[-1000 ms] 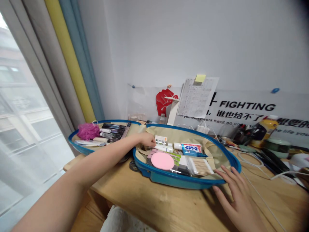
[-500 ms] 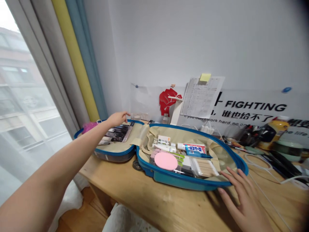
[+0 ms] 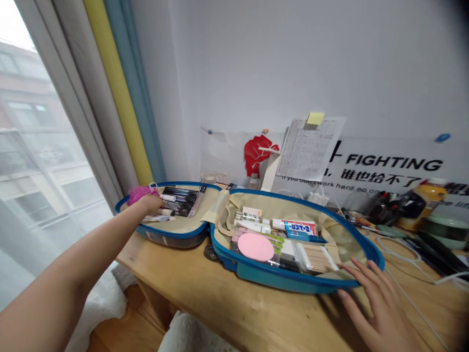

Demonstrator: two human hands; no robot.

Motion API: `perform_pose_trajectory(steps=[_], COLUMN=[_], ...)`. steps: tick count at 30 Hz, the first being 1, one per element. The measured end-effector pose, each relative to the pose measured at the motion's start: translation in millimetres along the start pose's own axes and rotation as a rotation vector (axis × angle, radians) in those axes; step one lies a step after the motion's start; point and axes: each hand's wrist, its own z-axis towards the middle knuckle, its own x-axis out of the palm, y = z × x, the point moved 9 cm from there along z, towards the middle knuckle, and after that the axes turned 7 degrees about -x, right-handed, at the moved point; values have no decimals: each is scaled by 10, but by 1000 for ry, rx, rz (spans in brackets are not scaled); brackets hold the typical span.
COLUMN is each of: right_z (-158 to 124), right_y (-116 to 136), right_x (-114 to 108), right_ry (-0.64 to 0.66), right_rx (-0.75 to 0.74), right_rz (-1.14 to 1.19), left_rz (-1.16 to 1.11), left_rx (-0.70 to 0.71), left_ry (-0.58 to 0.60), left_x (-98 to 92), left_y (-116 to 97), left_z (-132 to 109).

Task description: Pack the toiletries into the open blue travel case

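A small blue suitcase lies unfolded on the wooden desk. My left hand reaches into its left half, beside a magenta mesh bath puff. Its fingers are blurred and mostly hidden, so I cannot tell whether they grip anything. Near it lie a pack of dark pen-like sticks and a white tube. My right hand is open, fingers spread over the rim of the right half. Inside that half are a pink oval pad, a toothpaste tube and a pack of cotton swabs.
Right of the suitcase are white cables, a yellow bottle, a green-lidded jar and several pens. A white lamp stand and pinned papers are behind. Curtains and a window border the left side.
My left hand has moved left and down from above the suitcase's back edge into its left half, next to the bath puff. My right hand stays at the rim; the view shifts slightly.
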Motion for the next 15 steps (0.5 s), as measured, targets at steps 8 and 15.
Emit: perform_pose_trajectory(steps=[8,15], right_z=[31,30], right_y=[27,18], right_x=[-26,-31], right_ry=[12,19], right_rx=[-1,10], right_rz=[-12,-4], left_rz=[4,-126], left_rx=[39,3], left_ry=[-32,-181], left_x=[1,-310], left_y=[-38,118], left_z=[49,-233])
